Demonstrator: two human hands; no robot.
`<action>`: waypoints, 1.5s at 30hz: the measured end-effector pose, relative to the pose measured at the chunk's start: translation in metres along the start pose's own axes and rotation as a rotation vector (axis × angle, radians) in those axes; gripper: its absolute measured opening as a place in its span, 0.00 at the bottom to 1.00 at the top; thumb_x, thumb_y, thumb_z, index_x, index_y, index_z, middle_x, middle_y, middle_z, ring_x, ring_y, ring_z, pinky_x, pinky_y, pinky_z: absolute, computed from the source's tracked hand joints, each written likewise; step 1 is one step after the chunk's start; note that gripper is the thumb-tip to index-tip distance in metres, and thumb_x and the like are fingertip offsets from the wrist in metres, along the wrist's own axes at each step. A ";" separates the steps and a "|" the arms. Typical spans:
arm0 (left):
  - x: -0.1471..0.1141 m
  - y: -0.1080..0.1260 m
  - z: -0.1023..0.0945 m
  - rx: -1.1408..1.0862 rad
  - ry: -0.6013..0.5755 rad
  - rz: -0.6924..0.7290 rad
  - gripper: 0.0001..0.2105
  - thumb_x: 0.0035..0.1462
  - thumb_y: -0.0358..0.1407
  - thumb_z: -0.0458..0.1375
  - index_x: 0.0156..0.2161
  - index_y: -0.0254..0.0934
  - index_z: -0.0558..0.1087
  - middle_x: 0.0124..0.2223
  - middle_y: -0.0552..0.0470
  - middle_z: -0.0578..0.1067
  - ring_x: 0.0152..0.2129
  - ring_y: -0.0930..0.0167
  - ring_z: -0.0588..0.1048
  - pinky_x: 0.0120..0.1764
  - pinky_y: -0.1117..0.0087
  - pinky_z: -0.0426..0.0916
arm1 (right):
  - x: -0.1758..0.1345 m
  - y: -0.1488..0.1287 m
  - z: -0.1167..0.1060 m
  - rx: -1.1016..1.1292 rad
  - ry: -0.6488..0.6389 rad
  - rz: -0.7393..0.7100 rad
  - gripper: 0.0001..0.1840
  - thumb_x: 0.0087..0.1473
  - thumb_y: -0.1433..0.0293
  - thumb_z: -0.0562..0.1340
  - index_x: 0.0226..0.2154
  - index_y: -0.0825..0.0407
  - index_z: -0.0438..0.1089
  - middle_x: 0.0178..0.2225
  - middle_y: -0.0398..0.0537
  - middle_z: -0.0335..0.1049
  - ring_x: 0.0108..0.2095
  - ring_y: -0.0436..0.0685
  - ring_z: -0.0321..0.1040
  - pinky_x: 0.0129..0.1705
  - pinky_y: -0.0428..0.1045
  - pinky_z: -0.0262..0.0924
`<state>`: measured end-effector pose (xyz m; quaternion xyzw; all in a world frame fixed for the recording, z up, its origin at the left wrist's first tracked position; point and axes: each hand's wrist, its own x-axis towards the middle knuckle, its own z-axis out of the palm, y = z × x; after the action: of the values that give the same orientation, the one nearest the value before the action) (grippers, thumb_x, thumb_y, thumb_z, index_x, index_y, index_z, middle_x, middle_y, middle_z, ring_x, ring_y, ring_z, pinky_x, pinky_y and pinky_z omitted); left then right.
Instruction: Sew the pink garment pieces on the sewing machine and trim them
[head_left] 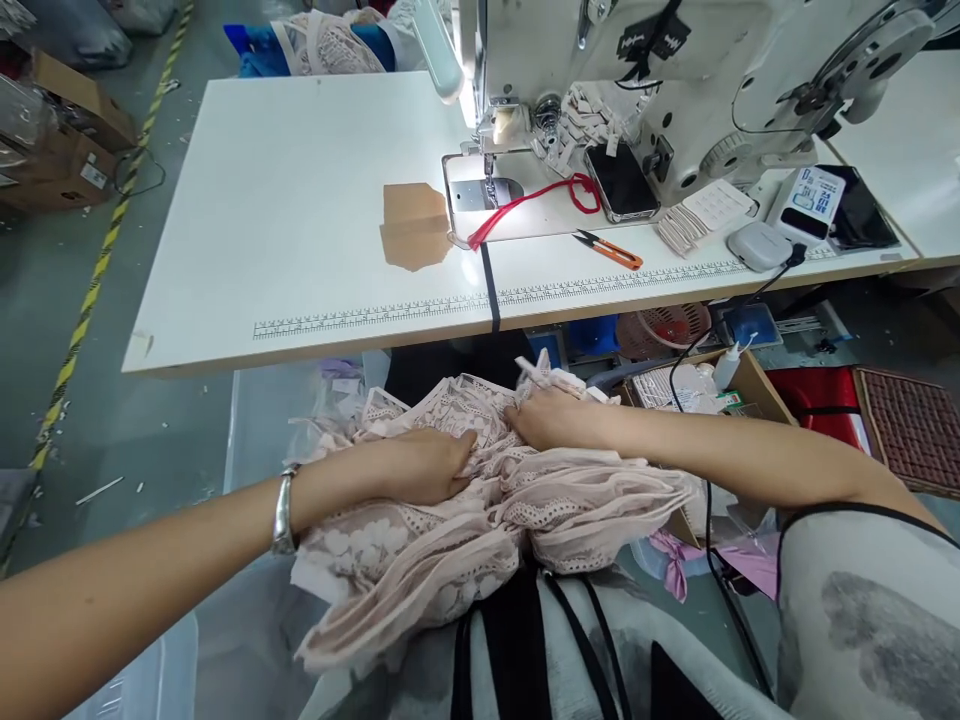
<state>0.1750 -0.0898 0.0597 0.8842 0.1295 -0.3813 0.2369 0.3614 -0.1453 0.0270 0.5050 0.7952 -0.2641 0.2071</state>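
Lace fabric partly hides the fingers of your right hand; the top edge cuts off your sewing machine.

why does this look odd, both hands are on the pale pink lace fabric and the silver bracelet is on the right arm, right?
Not quite: the head view shows the silver bracelet on the left arm. Both left hand and right hand are on the pale pink lace fabric.
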 end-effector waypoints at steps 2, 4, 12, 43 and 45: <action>0.011 -0.004 0.001 -0.031 0.069 0.022 0.26 0.62 0.38 0.53 0.63 0.32 0.59 0.42 0.41 0.81 0.36 0.61 0.79 0.33 0.67 0.68 | -0.010 -0.005 0.006 -0.105 0.027 -0.052 0.18 0.64 0.78 0.51 0.50 0.61 0.72 0.39 0.62 0.76 0.38 0.63 0.75 0.37 0.53 0.66; 0.022 -0.005 0.003 -0.008 0.084 0.070 0.28 0.60 0.38 0.56 0.64 0.35 0.58 0.43 0.42 0.80 0.37 0.59 0.79 0.35 0.65 0.69 | -0.018 -0.009 0.012 -0.231 0.084 -0.162 0.19 0.66 0.77 0.49 0.47 0.61 0.74 0.44 0.63 0.74 0.43 0.64 0.73 0.38 0.54 0.66; 0.027 0.000 0.028 0.332 0.532 0.156 0.08 0.61 0.26 0.53 0.43 0.32 0.73 0.47 0.36 0.72 0.45 0.55 0.72 0.40 0.61 0.68 | -0.027 -0.001 0.025 -0.214 0.082 -0.163 0.13 0.64 0.79 0.54 0.43 0.61 0.74 0.34 0.57 0.75 0.36 0.60 0.72 0.38 0.53 0.63; -0.043 -0.020 0.036 -0.217 -0.249 0.136 0.10 0.56 0.25 0.55 0.35 0.34 0.78 0.38 0.45 0.82 0.32 0.66 0.77 0.35 0.72 0.68 | 0.039 -0.013 -0.017 0.483 -0.655 -0.506 0.11 0.55 0.67 0.64 0.34 0.59 0.78 0.24 0.43 0.72 0.29 0.54 0.65 0.36 0.50 0.59; -0.050 -0.031 0.051 -0.259 -0.171 0.107 0.09 0.55 0.25 0.56 0.34 0.35 0.79 0.37 0.47 0.82 0.32 0.67 0.78 0.36 0.73 0.68 | 0.052 -0.023 -0.019 0.479 -0.651 -0.473 0.12 0.56 0.67 0.63 0.37 0.59 0.78 0.24 0.43 0.73 0.28 0.54 0.66 0.35 0.50 0.60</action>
<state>0.0976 -0.0921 0.0562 0.8162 0.1098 -0.4221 0.3789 0.3178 -0.1051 0.0156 0.2342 0.6987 -0.6250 0.2575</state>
